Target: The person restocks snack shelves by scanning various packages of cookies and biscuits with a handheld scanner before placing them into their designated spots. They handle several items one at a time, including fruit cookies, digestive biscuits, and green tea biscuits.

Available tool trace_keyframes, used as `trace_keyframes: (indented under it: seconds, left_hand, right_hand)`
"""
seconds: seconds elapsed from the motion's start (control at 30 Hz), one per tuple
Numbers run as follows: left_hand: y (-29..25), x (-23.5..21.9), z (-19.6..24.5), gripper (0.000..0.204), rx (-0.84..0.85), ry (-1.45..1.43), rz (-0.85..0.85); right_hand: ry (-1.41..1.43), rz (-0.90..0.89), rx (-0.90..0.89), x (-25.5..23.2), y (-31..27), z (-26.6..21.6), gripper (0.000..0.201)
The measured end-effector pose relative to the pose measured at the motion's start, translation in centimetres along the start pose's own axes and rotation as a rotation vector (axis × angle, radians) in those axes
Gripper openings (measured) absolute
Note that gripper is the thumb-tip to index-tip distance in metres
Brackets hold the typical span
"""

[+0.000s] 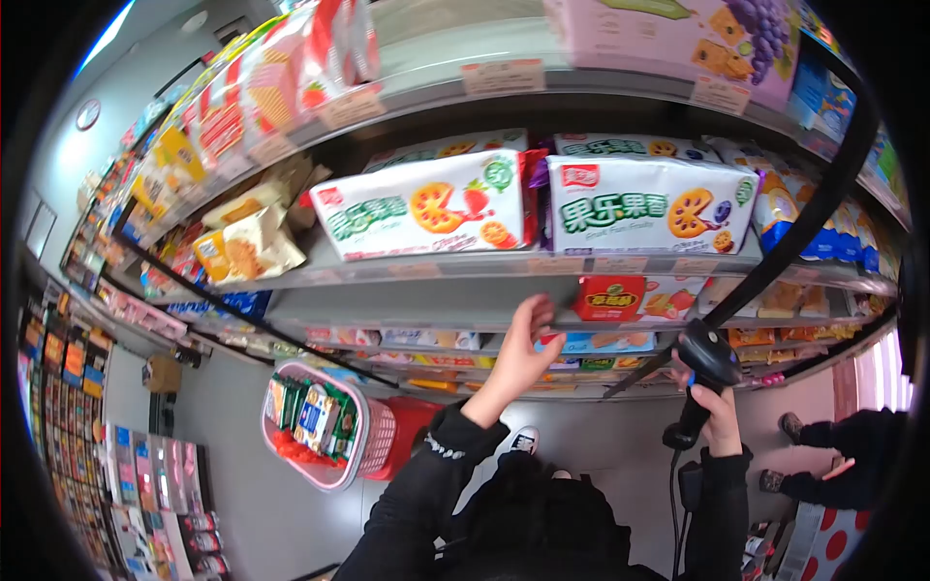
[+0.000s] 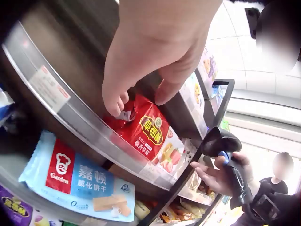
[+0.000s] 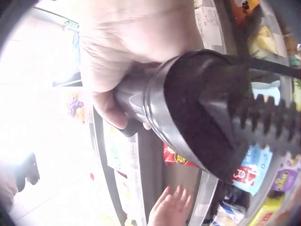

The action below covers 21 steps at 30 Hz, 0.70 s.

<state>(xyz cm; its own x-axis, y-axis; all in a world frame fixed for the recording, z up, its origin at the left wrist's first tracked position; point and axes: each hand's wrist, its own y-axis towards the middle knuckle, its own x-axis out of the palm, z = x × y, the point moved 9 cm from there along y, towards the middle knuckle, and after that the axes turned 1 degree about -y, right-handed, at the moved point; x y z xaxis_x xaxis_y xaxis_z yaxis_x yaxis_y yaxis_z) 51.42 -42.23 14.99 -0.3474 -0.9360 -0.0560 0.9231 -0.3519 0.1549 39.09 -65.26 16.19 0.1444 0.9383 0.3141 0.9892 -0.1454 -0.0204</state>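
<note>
My left hand (image 1: 521, 353) reaches toward a lower shelf with its fingers loosely bent and nothing held. Just beyond its fingertips, a red biscuit pack (image 1: 612, 298) with strawberry pictures lies on that shelf. In the left wrist view the fingers and thumb overlap the crinkled end of the pack (image 2: 149, 129), while the right wrist view shows the fingers apart from it. On the other side, my right hand (image 1: 720, 418) grips a black handheld barcode scanner (image 1: 705, 358) by its handle, a cable hanging below. The scanner's handle end (image 3: 202, 113) fills much of the right wrist view.
White biscuit packs (image 1: 426, 205) line the shelf above. A blue wafer pack (image 2: 80, 181) sits one shelf lower. On the floor at left stands a pink basket (image 1: 380, 436) with goods, beside a red container (image 1: 412, 426). Another person's legs (image 1: 833, 455) show at right.
</note>
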Motion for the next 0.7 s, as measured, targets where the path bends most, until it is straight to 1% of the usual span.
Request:
trace_keyframes:
  seconds: [0.03, 0.07, 0.1, 0.17, 0.2, 0.23, 0.3, 0.33, 0.37, 0.43, 0.5, 0.53, 0.57, 0.6, 0.63, 0.7]
  left_hand:
    - [-1.7, -0.7, 0.2, 0.053, -0.011, 0.002, -0.015]
    - [-3.5, -1.4, -0.4, 0.050, 0.011, 0.015, -0.033]
    - [-5.8, -2.1, -0.7, 0.044, -0.108, -0.120, -0.045]
    - [-10.0, -3.5, -2.6, 0.036, -0.175, -0.166, -0.115]
    - [-11.9, -4.3, -3.3, 0.032, -0.238, -0.137, -0.118]
    - [-13.9, -5.2, -4.0, 0.029, -0.306, -0.110, -0.122]
    - [-17.1, -7.0, -5.7, 0.025, -0.383, -0.050, -0.087]
    - [-18.5, -7.9, -6.3, 0.025, -0.404, -0.048, -0.057]
    - [-19.6, -8.6, -6.6, 0.025, -0.423, -0.052, -0.035]
    - [-21.4, -10.2, -7.9, 0.024, -0.469, -0.156, 0.035]
    - [-22.2, -11.6, -8.0, 0.023, -0.460, -0.195, 0.062]
    - [-22.5, -12.5, -8.0, 0.023, -0.481, -0.183, 0.095]
    - [-22.7, -13.5, -8.2, 0.023, -0.504, -0.171, 0.123]
    - [-22.7, -14.3, -8.2, 0.023, -0.460, -0.182, 0.120]
    - [-23.0, -15.0, -8.2, 0.023, -0.454, -0.188, 0.104]
    - [-23.3, -17.5, -7.8, 0.025, -0.396, -0.208, 0.130]
  right_hand:
    - [0.019, -0.043, 0.053, 0.5, -0.7, 0.6, 0.052]
    - [0.063, -0.064, 0.076, 1.5, -1.5, 0.5, 0.050]
    - [0.109, -0.085, 0.102, 2.6, -2.3, 0.9, 0.049]
    - [0.134, -0.140, 0.208, 3.1, -4.1, 3.7, 0.044]
    - [0.097, -0.139, 0.224, 3.2, -4.8, 5.1, 0.039]
    - [0.075, -0.121, 0.286, 3.4, -5.7, 6.5, 0.037]
    - [0.109, -0.219, 0.346, 5.1, -7.0, 9.0, 0.040]
    - [0.114, -0.228, 0.379, 5.8, -7.5, 10.1, 0.039]
    - [0.113, -0.229, 0.408, 6.8, -8.0, 10.9, 0.038]
    - [0.150, -0.262, 0.468, 9.0, -8.9, 11.9, 0.029]
    - [0.159, -0.307, 0.502, 11.2, -9.3, 12.7, 0.029]
    - [0.136, -0.341, 0.500, 12.3, -9.3, 13.0, 0.030]
    - [0.127, -0.337, 0.495, 13.3, -9.2, 13.1, 0.030]
    - [0.118, -0.351, 0.498, 14.6, -9.0, 13.2, 0.031]
    - [0.110, -0.361, 0.499, 15.9, -8.8, 13.3, 0.032]
    - [0.071, -0.341, 0.518, 18.4, -8.4, 13.4, 0.028]
